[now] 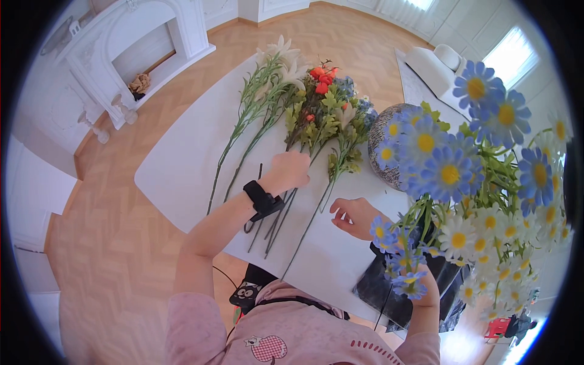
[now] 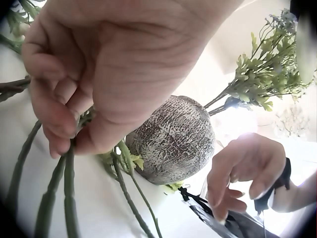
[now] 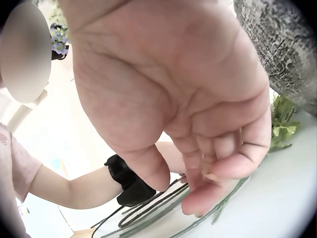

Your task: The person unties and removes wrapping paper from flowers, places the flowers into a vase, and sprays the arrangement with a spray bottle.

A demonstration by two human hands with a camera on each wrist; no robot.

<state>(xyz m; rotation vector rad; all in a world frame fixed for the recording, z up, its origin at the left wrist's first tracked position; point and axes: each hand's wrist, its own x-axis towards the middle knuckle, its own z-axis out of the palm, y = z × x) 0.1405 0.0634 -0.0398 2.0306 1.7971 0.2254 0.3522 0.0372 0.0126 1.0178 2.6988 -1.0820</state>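
Observation:
My left hand [image 1: 287, 170] reaches over the bunch of artificial flowers on the white table. In the left wrist view its thumb and fingertips pinch a green flower stem [image 2: 70, 193], with other stems close beside it. Leafy sprays with orange-red blooms [image 1: 322, 79] spread out beyond this hand. White lilies on long stems [image 1: 243, 103] lie to their left. My right hand [image 1: 356, 218] hovers near the table's right side, fingers loosely bent and holding nothing. A round, rough grey vase [image 2: 173, 141] stands beyond it; leafy sprigs rise from its mouth in the left wrist view.
Blue and white daisies [image 1: 450, 173] fill the near right and partly cover the right forearm. Black plastic sheeting [image 1: 374, 286] lies at the white table's [image 1: 176, 164] right edge. A white fireplace [image 1: 121, 55] stands far left, a white sofa [image 1: 432, 70] at the back right.

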